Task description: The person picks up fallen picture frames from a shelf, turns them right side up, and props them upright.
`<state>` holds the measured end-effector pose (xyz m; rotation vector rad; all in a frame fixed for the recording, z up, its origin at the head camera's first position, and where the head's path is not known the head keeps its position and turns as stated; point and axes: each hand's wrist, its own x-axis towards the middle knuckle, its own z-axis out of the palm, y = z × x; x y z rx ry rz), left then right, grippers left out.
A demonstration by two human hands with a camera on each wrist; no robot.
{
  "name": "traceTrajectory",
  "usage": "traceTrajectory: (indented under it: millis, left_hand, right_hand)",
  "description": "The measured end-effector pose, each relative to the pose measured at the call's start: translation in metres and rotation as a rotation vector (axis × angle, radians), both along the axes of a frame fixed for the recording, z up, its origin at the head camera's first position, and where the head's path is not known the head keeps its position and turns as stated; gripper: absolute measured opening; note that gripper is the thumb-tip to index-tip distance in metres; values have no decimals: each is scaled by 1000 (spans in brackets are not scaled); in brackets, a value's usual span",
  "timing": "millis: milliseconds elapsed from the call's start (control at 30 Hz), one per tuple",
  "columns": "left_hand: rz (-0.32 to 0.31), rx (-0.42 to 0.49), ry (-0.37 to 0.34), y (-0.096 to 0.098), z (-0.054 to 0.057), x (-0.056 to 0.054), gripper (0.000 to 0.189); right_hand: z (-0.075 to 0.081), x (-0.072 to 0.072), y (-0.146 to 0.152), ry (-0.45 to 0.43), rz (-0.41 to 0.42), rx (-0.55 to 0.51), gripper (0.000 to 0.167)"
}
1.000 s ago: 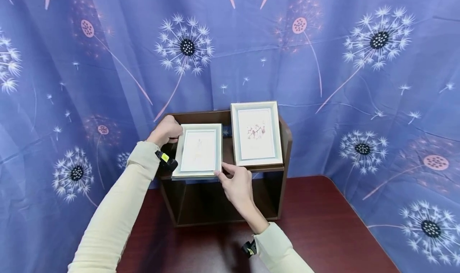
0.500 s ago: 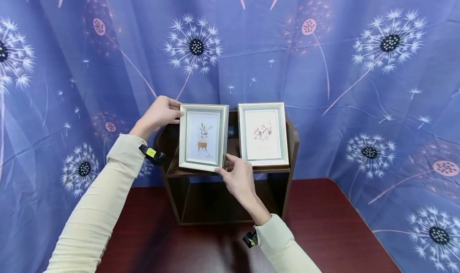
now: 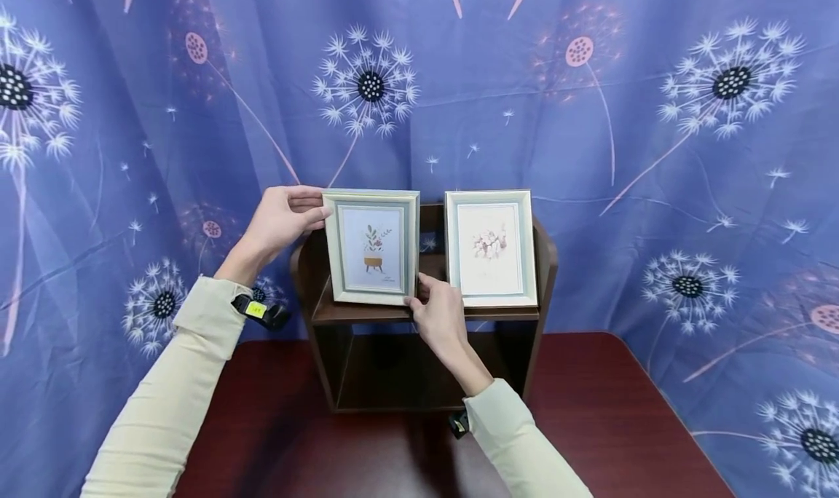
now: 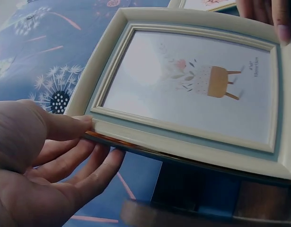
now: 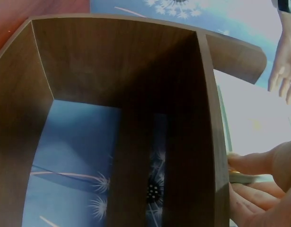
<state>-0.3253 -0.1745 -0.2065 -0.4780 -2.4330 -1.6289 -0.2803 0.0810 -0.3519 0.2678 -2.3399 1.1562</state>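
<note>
A cream and grey-green picture frame (image 3: pixel 373 247) with a potted-plant print leans on the left of the brown shelf's upper board. My left hand (image 3: pixel 278 221) pinches its upper left edge, thumb on the front and fingers behind, as the left wrist view shows (image 4: pixel 65 156). At its lower right corner my right hand (image 3: pixel 440 316) grips the border between thumb and fingers. A second picture frame (image 3: pixel 491 249), with a pale pink flower print, leans upright to the right, a narrow gap away. Glare washes out the held print in the right wrist view.
The brown two-level shelf (image 3: pixel 435 313) stands on a dark red table (image 3: pixel 590 410). Its lower compartment (image 5: pixel 117 56) shows an open back with a slat. A blue curtain (image 3: pixel 459 83) with dandelion prints hangs close behind and at both sides.
The left picture frame has tipped up from lying back to nearly upright, its top rising with my left hand. My right hand has stayed at its lower right corner. The right picture frame has not moved.
</note>
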Motion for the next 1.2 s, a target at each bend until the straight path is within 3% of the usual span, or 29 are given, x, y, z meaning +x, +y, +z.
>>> traceTrajectory:
  millis: [300, 500, 633, 1200]
  left_hand:
    - [39, -17, 84, -5, -10, 19, 53]
    - [135, -130, 185, -8, -20, 34, 48]
    - [172, -155, 220, -8, -25, 41, 46]
    - [217, -192, 235, -5, -23, 37, 45]
  right_hand:
    - [-3, -2, -2, 55, 7, 12, 40]
    - [-9, 0, -2, 77, 26, -19, 36]
    - [-10, 0, -2, 75, 46, -51, 34]
    - [-12, -3, 1, 70, 73, -36, 35]
